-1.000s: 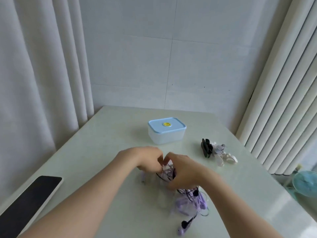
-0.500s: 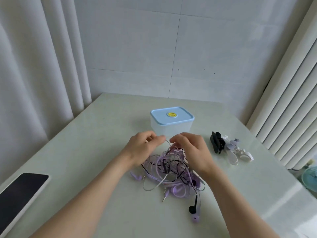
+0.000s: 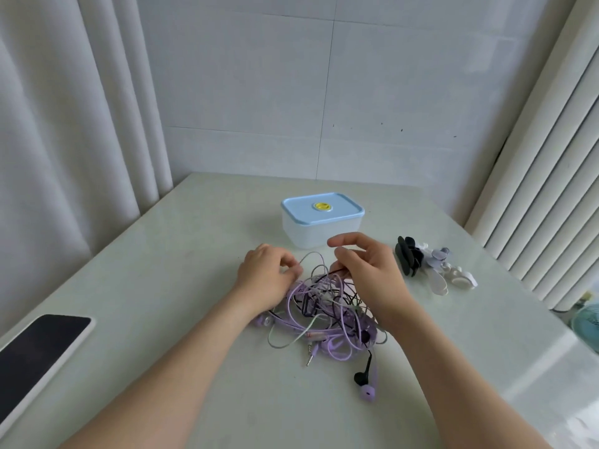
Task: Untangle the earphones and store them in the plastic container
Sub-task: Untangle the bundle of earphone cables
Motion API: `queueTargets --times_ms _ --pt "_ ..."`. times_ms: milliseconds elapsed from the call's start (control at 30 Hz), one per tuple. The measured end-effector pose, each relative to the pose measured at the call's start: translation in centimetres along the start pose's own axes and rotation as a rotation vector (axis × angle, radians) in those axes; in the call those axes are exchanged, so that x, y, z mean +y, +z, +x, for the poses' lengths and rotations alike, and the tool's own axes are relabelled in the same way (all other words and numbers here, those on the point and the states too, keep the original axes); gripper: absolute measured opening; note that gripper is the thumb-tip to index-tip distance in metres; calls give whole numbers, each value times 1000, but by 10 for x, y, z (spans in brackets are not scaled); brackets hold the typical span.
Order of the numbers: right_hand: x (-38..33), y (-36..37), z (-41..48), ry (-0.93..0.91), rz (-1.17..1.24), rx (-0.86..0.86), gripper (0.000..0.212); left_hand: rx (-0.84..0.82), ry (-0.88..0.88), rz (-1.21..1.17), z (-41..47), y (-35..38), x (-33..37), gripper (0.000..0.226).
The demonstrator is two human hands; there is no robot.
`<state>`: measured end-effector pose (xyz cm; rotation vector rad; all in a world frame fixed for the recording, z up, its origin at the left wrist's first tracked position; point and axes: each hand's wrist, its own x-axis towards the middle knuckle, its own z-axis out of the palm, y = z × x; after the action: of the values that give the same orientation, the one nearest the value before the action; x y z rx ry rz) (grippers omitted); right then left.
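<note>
Just in front of the plastic container [image 3: 319, 230], hands work the earphones [image 3: 327, 306]

Purple, black and pale cords lie knotted on the table [image 3: 181, 254], near the container, whose blue lid is on. The left hand [image 3: 265, 277], fingers curled, pinches a pale cord; the right hand [image 3: 372, 270] pinches a black cord between thumb and bent fingers. Black and white clips [image 3: 434, 267] lie right of the container

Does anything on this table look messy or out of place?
The earphones lie in one knotted purple, black and grey heap between the left hand and right hand. The plastic container behind stands level, lid on. Nothing spilled or broken.
</note>
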<state>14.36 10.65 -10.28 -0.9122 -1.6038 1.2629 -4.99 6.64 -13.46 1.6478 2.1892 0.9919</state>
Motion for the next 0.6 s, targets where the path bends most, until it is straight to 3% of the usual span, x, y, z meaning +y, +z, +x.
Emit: queueTargets --times_ms 100,233,333,467,600 --pt "0 0 1 -27 -10 64 20 121 -17 -157 -1 -7 1 16" --pt "4 -1 4 -93 -159 144 23 252 -110 -569 -1 -17 1 12" --pt "4 2 2 -61 -305 57 27 181 -109 -900 -4 -22 9 10" --pt "3 6 0 16 -487 65 26 104 -58 -1125 -8 -30 18 13" --pt "-4 4 -3 140 -329 -55 12 22 -74 -1365 -10 -38 20 14"
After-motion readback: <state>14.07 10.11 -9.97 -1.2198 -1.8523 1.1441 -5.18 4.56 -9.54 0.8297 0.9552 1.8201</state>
